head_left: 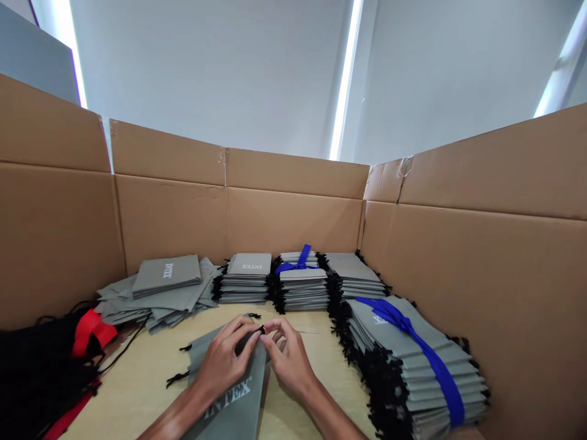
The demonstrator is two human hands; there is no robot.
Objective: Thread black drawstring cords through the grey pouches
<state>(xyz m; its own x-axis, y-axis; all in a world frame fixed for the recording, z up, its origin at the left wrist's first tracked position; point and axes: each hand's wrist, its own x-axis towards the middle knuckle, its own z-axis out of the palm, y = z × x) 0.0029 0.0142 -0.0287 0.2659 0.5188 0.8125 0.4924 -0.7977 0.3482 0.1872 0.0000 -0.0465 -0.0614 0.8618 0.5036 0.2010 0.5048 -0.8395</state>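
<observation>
Grey pouch (233, 391): both hands, left hand (222, 360) & right hand (288, 357), fingers pinched on black cord (261, 330); lower edge cut off.

Stacks of grey pouches (245, 280), two bundles tied with blue ribbon (431, 351), stand inside cardboard walls (293, 214).

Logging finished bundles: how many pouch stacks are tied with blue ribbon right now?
2. One blue-ribboned stack stands in the back row against the cardboard wall; the larger blue-ribboned stack lies along the right side. Others may sit outside the view.
</observation>
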